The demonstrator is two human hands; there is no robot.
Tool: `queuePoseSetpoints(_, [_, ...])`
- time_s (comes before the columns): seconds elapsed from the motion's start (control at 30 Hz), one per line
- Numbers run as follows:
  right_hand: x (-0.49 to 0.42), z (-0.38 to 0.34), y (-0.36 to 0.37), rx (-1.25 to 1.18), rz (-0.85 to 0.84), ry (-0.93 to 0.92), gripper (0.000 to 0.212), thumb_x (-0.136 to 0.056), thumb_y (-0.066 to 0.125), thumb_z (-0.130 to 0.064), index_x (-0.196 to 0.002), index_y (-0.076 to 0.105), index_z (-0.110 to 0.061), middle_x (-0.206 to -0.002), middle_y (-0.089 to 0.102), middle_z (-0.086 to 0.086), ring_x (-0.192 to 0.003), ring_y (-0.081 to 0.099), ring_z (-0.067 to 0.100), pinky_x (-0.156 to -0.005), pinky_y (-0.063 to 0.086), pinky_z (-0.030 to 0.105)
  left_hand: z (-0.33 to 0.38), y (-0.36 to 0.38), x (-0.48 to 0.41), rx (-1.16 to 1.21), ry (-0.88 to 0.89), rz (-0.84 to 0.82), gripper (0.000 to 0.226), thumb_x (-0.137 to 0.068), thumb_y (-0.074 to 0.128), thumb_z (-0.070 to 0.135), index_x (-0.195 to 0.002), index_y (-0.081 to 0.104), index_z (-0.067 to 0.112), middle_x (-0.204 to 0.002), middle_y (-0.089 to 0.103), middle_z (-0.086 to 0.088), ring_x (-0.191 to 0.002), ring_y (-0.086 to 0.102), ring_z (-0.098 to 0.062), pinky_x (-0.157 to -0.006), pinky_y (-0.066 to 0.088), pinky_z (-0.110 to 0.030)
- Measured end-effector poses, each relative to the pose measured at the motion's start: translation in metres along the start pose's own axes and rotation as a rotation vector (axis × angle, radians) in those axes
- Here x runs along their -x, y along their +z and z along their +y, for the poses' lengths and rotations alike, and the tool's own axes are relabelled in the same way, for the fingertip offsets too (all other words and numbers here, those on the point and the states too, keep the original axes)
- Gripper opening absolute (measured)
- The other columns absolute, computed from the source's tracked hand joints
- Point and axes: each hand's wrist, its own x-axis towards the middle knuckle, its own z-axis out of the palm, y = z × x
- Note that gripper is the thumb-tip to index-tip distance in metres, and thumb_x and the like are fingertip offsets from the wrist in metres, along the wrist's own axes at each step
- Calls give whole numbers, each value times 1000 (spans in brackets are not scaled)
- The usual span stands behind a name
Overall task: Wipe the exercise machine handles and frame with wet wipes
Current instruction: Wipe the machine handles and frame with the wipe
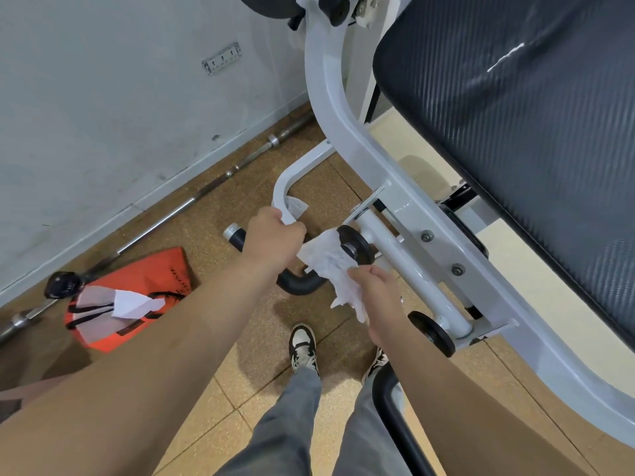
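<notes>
So the person is standing at a white exercise machine frame [343, 125] with both hands busy. The left hand [275, 237] has its fingers curled tight round a bent white tube [283, 187] at the near-left end of the machine. A scrap of wipe [297, 207] pokes out on the far side of that grip, so it looks pinched between palm and tube. Just left of the hand is a black grip with a silver end cap [235, 235].

The right hand [379, 297] pinches a big crumpled wipe [328, 266] between thumb and fingers. The wipe's far end is pressed up against a small black wheel [354, 240] on the frame's crossbar. A curved black handle [297, 285] sits just below and left of that wipe.

The dark padded seat [515, 132] fills the far right. On the floor [223, 389] to the left there's an orange bag [137, 280] with a white sheet sticking out. A barbell [206, 192] lies along the wall.
</notes>
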Motion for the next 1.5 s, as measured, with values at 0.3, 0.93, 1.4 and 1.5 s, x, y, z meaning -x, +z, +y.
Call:
queuePoseSetpoints(0.3, [-7, 4, -1, 79, 132, -85, 33, -102, 68, -35, -80, 71, -10, -74, 70, 4, -72, 63, 16, -71, 53, 34, -27, 64, 25, -877, 540, -152, 30, -95, 56, 38, -112, 56, 13, -109, 58, -8, -99, 61, -27, -73, 48, -36])
queuePoseSetpoints(0.93, [-46, -102, -94, 1159, 248, -325, 78, -89, 57, -65, -149, 38, -20, -147, 46, 4, -141, 41, 29, -110, 44, 53, -13, 82, -48, -573, -103, -716, 11, -85, 71, 16, -84, 71, 5, -67, 72, -11, -58, 66, -24, -54, 50, -27])
queuePoseSetpoints(1.4, [-57, -105, -97, 1514, 343, -470, 87, -86, 39, -86, -142, 49, -20, -131, 58, 6, -126, 53, 30, -113, 36, 45, -22, 105, -14, -1079, 238, -117, 17, -92, 53, 10, -109, 53, 14, -75, 47, -1, -74, 54, -22, -61, 46, -36])
queuePoseSetpoints(1.5, [-59, -103, -97, 1527, 365, -474, 84, -87, 41, -84, -141, 51, -20, -128, 60, 5, -122, 54, 29, -108, 40, 44, -26, 103, -36, -913, 205, -291, 7, -82, 58, 16, -88, 57, 13, -74, 57, -4, -69, 60, -21, -57, 48, -32])
